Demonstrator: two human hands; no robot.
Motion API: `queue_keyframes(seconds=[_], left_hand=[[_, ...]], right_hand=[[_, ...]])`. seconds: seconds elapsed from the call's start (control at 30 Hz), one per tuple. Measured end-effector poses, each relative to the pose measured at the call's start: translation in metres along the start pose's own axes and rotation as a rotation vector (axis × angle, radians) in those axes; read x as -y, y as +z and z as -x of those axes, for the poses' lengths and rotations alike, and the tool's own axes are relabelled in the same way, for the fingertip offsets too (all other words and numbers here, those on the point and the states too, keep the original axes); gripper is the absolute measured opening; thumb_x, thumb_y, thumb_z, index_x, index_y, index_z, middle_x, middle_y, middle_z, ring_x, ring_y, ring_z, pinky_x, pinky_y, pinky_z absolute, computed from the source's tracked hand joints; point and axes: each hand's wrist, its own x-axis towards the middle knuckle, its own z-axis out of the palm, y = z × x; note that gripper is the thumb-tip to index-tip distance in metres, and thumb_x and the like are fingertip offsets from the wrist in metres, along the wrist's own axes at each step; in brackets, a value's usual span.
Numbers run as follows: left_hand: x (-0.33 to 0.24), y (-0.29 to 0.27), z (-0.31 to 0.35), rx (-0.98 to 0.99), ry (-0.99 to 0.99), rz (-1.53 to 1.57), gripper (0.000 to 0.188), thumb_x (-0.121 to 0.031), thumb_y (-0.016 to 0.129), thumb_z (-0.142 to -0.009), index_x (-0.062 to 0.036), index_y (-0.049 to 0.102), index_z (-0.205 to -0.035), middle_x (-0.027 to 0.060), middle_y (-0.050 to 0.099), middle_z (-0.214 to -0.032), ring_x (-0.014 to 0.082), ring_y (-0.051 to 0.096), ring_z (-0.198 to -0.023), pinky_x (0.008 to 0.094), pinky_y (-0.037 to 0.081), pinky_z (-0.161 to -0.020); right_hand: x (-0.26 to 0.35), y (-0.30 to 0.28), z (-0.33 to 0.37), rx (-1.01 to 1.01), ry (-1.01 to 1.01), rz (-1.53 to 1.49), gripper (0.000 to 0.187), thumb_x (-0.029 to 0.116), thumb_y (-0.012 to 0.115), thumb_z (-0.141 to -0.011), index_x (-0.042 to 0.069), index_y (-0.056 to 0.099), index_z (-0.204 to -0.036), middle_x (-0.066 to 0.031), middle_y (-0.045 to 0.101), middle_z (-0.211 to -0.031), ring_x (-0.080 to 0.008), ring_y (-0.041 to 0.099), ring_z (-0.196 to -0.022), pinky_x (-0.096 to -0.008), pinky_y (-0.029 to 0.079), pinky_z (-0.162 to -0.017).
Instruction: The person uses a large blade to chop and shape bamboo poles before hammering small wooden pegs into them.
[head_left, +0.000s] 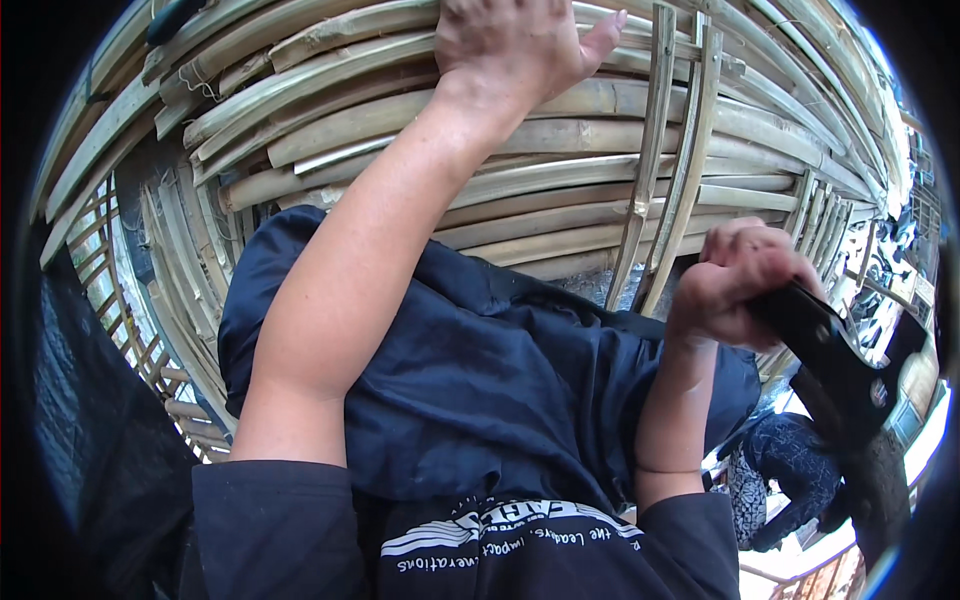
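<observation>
Bamboo slats (pixel 590 98): although the fisheye bends them toward the rim, they run in close rows from left to right, beyond the lap, filling the upper part of the view.
Left hand (pixel 506 38): the nearer one to the upper slats, over which it lies back uppermost; the thumb stands out to the right, apart from the fingers. The upper edge cuts off the fingertips, so I cannot tell how far they bend or whether they have hold of a slat.
Left arm: reaching forward and inward from the lower left, across the dark blue trousers (pixel 500 375), the elbow a little bent.
Cross strips (pixel 680 165): two narrow lengths, roughly at right angles to the slats; their upper ends are near the left thumb, their lower ends near the right fist.
Right hand (pixel 742 285): a fist, slightly blurred, its fingers curled round one end of the dark tool; the forearm rises steeply from the lower edge.
Dark tool (pixel 815 345): its long axis slants from the fist down to the right, away from the left hand and the slats beneath it; the far part runs into the dark rim.
</observation>
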Motion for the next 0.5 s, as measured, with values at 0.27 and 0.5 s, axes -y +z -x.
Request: queue_keyframes(seconds=[0.27,0.5], left_hand=[[0.001,0.004,-0.003,-0.045,0.013,0.024,0.096,-0.068,0.037,-0.094,0.0049,0.025,-0.156,0.0280,0.021,-0.163,0.0441,0.019,-0.152,0.0619,0.014,-0.123],[-0.002,-0.002,-0.005,0.047,-0.009,-0.019,0.096,-0.068,0.040,-0.093,0.0042,0.028,-0.156,0.0279,0.024,-0.162,0.0438,0.021,-0.151,0.0615,0.016,-0.122]], right_hand=[[0.001,0.000,0.000,0.276,0.106,0.367,0.027,0.022,0.076,-0.094,0.000,0.061,-0.101,-0.0098,0.068,-0.074,-0.0229,0.070,-0.063,-0.0310,0.053,-0.059],[-0.010,-0.008,0.001,0.328,-0.284,0.585,0.036,0.023,0.076,-0.088,-0.003,0.061,-0.108,-0.0131,0.070,-0.083,-0.0294,0.072,-0.066,-0.0349,0.056,-0.062]])
